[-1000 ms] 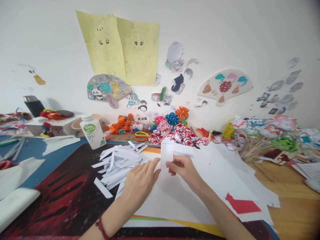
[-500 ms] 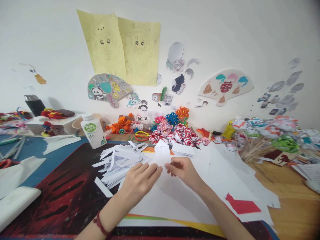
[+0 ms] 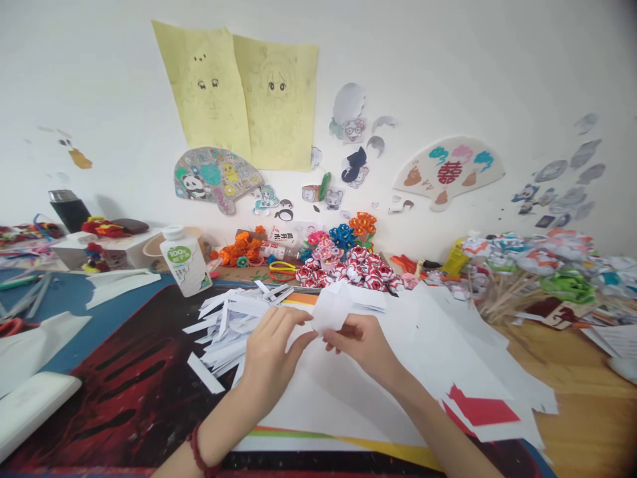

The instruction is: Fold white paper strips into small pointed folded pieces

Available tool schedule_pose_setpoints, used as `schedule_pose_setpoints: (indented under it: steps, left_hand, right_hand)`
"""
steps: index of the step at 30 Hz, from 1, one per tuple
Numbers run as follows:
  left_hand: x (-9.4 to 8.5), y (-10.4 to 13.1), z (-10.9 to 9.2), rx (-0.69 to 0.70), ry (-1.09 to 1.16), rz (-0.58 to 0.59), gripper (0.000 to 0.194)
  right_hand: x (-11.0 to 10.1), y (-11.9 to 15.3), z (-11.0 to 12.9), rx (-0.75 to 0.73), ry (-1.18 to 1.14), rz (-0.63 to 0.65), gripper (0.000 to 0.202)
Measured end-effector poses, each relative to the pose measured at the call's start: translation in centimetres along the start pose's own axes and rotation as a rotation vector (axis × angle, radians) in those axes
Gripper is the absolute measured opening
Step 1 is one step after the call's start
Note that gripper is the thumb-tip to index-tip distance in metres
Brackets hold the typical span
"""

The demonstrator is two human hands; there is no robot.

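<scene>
A small folded piece of white paper (image 3: 332, 307) is held up over the large white sheet, tilted. My right hand (image 3: 365, 340) pinches its lower right part between thumb and fingers. At the lower left edge of the same piece, my left hand (image 3: 276, 348) has its thumb and index fingertips on the paper, with the other fingers loosely curled. Beneath both hands lies the large white sheet (image 3: 348, 405). Close to my left hand is a heap of cut white paper strips (image 3: 231, 325).
A white bottle (image 3: 185, 262) stands behind the strips. Craft flowers (image 3: 343, 242) line the wall at the back. Stacked white sheets (image 3: 448, 345) and a red paper piece (image 3: 482, 408) lie on the right. Scissors (image 3: 12, 325) rest at the far left.
The folded paper has turned and tilted, with its pointed top no longer showing. My left hand has shifted slightly left, and its thumb and index finger have spread.
</scene>
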State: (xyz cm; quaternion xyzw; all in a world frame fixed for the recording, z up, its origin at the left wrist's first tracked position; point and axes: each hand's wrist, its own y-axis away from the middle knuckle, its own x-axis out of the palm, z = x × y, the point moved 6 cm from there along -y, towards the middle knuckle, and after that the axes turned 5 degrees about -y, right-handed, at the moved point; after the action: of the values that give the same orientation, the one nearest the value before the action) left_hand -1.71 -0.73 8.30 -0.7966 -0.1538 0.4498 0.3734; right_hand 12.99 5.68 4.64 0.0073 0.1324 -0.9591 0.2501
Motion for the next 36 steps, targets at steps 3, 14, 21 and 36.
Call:
schedule_pose_setpoints:
  steps: [3,14,21,36]
  left_hand:
    - [0.3,0.0,1.1,-0.145,0.063,0.027,0.02]
    - [2.0,0.1,1.1,-0.308,0.308,0.242,0.02]
    - [1.7,0.4,0.8,-0.325,0.292,0.211,0.024]
    - [1.5,0.5,0.6,-0.308,0.265,0.17,0.026]
  right_hand:
    - [0.0,0.1,-0.1,0.014,-0.01,-0.003,0.025]
    - [0.6,0.1,-0.4,0.035,-0.058,0.055,0.024]
    - [1.0,0.2,-0.3,0.038,-0.088,0.073,0.028]
    - [1.1,0.3,0.1,0.015,-0.09,0.068,0.025]
